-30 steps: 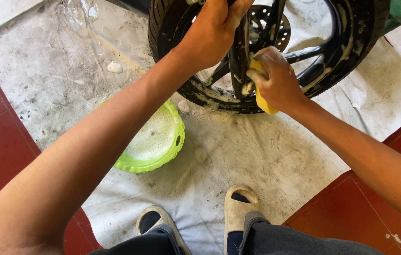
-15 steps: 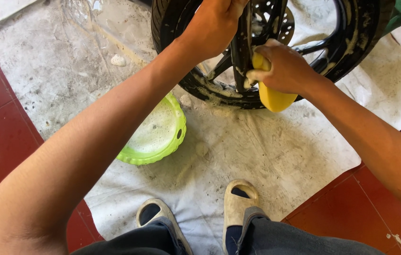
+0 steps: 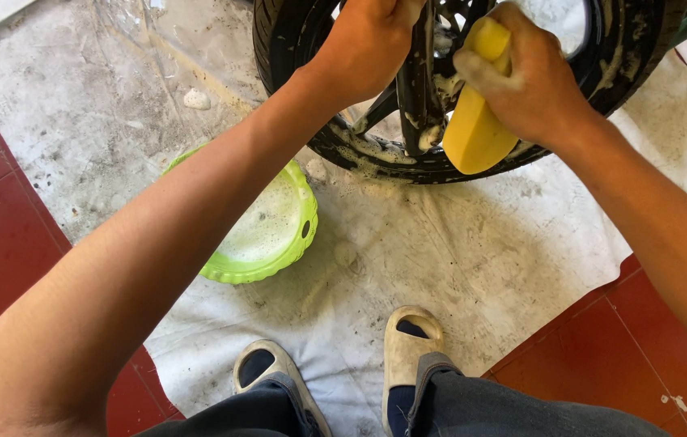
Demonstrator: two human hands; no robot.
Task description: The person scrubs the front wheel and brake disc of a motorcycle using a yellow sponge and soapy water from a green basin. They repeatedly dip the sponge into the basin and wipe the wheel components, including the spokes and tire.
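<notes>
- A person's right hand (image 3: 521, 77) closes its fingers around a yellow sponge (image 3: 477, 121), pressing it against the soapy spokes of a black wheel (image 3: 408, 158) lying at the far side of the scene.
- The sponge's long axis runs from the knuckles down toward the near rim, its lower end jutting free below the fingers and touching the foam-streaked rim.
- The left hand (image 3: 368, 40) grips a dark spoke just left of the sponge, fingers wrapped tight, steadying the wheel; the two hands sit close together, a single spoke between them.
- The right hand is the one on the sponge; the wheel's hub lies directly beyond and slightly left of its fingertips.
- A lime-green basin (image 3: 267, 243) of sudsy water stands on the near left, partly hidden under the left forearm, well within that arm's reach.
- Everything rests on a grimy white sheet (image 3: 457, 267) spread over red floor tiles (image 3: 4, 235).
- Two feet in beige slide sandals (image 3: 412, 344) are planted at the near edge of the sheet.
</notes>
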